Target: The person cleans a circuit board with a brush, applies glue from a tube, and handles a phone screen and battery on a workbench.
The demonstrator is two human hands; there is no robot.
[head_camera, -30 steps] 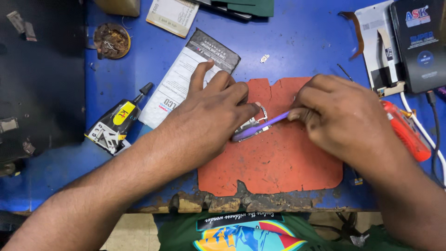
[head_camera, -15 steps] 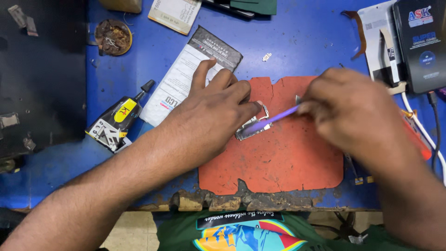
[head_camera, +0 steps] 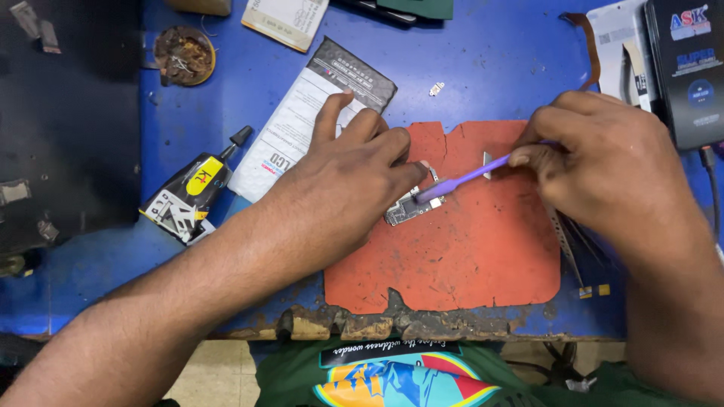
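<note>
The left hand (head_camera: 354, 169) covers most of the small silver circuit board (head_camera: 411, 207) pinned under its fingertips, so only the board's right end shows. The right hand (head_camera: 603, 173) hides the back end of the thin purple plastic tool (head_camera: 460, 179) it pinches. Just below that grip, slim metal tweezers (head_camera: 567, 245), probably, lie half under the wrist. The black box (head_camera: 690, 68) beyond the grip is cut by the picture's edge.
</note>
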